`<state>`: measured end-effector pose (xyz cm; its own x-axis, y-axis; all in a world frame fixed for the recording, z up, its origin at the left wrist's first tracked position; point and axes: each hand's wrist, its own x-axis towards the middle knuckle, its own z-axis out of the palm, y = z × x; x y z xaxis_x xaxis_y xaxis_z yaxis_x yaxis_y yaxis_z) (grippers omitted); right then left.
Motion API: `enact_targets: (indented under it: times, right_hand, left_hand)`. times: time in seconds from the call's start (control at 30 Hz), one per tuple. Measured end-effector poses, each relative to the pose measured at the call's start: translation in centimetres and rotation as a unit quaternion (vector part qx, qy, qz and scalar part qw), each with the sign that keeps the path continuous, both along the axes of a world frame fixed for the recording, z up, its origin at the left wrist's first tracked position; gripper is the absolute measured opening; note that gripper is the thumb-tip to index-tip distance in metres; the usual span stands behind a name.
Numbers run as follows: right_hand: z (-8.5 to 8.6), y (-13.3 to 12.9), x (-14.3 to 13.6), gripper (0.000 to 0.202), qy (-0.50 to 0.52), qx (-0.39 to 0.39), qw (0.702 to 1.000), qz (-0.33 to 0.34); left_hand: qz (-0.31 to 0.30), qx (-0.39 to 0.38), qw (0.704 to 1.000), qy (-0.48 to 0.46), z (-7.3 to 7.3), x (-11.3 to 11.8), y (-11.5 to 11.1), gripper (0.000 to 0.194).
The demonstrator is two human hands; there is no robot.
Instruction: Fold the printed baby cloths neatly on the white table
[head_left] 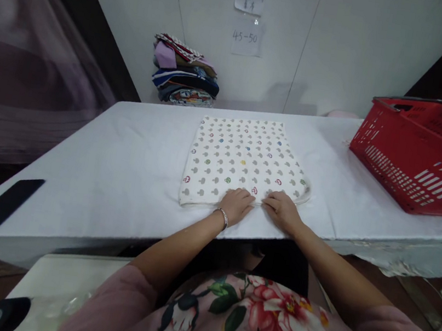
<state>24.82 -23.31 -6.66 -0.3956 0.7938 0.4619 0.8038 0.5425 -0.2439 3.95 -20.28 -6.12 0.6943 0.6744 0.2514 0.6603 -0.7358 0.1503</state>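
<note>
A white cloth point(242, 157) printed with small grey and coloured mushrooms lies spread in a folded, layered rectangle on the table. My left hand point(237, 204), with a bracelet at the wrist, has its fingers closed on the near edge of the cloth, around the middle. Just to its right, my right hand point(282, 210) pinches the same edge, its fingertips partly hidden. A small gap separates the two hands. The cloth's near right corner curls up slightly beyond my right hand.
The white-covered table point(128, 174) ends close to my body. A stack of folded clothes point(187, 74) stands at the back by the wall. On the right is a red plastic basket point(417, 156); a flat black object, perhaps a phone point(5, 204), lies at the left edge.
</note>
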Motion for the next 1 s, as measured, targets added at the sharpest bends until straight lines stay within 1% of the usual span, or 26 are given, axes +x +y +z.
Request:
enact_targets:
  times: [0.13, 0.27, 0.43, 0.57, 0.67, 0.8, 0.9, 1.0]
  right_hand:
    - [0.2, 0.1, -0.2, 0.014, 0.038, -0.042, 0.998, -0.019]
    - [0.3, 0.1, -0.3, 0.014, 0.065, -0.066, 0.995, -0.027]
    - [0.1, -0.1, -0.4, 0.021, 0.051, -0.044, 0.997, -0.024]
    - [0.1, -0.4, -0.5, 0.020, 0.026, -0.037, 0.999, -0.008]
    - [0.1, -0.6, -0.4, 0.021, 0.005, -0.037, 0.999, -0.005]
    - [0.4, -0.7, -0.3, 0.025, -0.006, -0.040, 0.999, -0.008]
    - [0.6, -0.9, -0.3, 0.029, -0.018, -0.045, 0.999, -0.006]
    - [0.5, -1.1, -0.3, 0.029, -0.018, -0.035, 0.999, -0.003]
  left_hand:
    - [0.019, -0.025, 0.999, -0.002, 0.0, 0.5, 0.2, 0.020]
    - [0.020, -0.033, 0.999, -0.005, 0.0, 0.7, 0.4, 0.017]
    - [0.025, -0.035, 0.998, -0.040, 0.2, 0.7, 0.1, 0.020]
    - [0.037, -0.047, 0.997, -0.049, 0.3, 0.6, -0.1, 0.023]
    - [0.040, -0.049, 0.997, -0.043, 0.5, 0.6, -0.1, 0.024]
    - [0.024, -0.038, 0.998, -0.033, 0.7, 0.7, -0.1, 0.028]
    - [0.018, -0.035, 0.999, -0.010, 1.0, 0.7, -0.3, 0.032]
    - [0.010, -0.031, 0.999, 0.000, 1.4, 0.5, -0.7, 0.037]
